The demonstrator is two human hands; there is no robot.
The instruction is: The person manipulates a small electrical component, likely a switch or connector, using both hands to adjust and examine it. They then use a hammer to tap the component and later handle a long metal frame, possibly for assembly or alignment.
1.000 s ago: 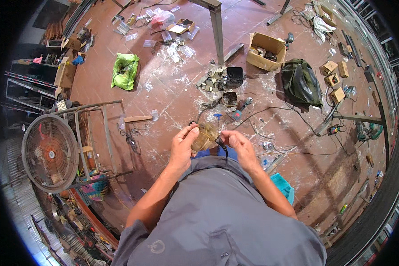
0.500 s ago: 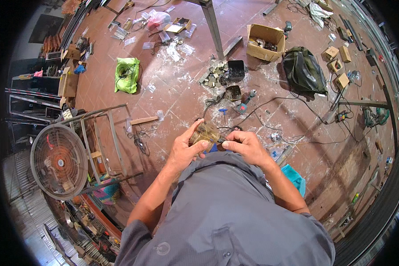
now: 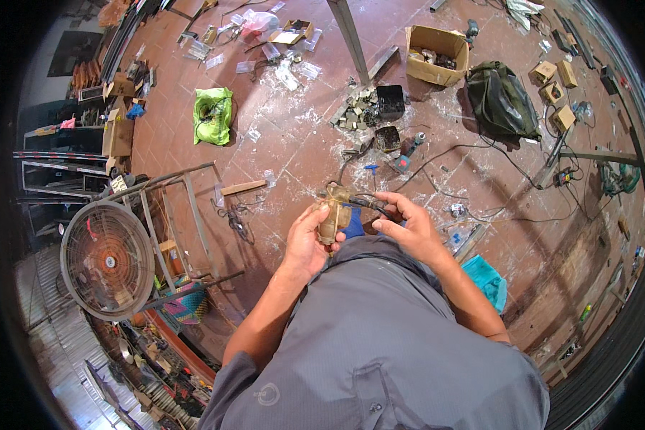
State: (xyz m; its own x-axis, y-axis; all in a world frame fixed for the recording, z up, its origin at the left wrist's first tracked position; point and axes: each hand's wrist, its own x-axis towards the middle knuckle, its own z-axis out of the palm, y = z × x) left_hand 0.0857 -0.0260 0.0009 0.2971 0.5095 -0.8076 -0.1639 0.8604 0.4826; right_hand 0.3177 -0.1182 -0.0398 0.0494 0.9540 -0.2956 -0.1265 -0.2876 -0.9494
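Observation:
My left hand (image 3: 309, 235) is closed around a yellowish-brown boxy piece (image 3: 330, 223), which stands roughly upright between thumb and fingers; its exact kind is not clear. At its upper right, a dark cord (image 3: 368, 201) runs across to my right hand (image 3: 410, 223), where thumb and fingers pinch it. Both hands are in front of my waist, close together. Something blue (image 3: 352, 222) shows between them, low down. Beyond the hands, a small blue T-shaped tool (image 3: 371, 169) and a cordless drill (image 3: 408, 155) lie on the tiled floor.
A pile of small metal pieces (image 3: 358, 111) lies ahead by a black container (image 3: 390, 102). Further right are a cardboard box (image 3: 437, 61) and a dark green bag (image 3: 500, 104). A large fan (image 3: 109, 261) and metal frame stand left. Cables (image 3: 473, 147) cross the floor at right.
The boxy piece has turned more upright in my left hand. My right hand has moved slightly away from it, and its fingers have spread along the cord. The whole view has shifted a little.

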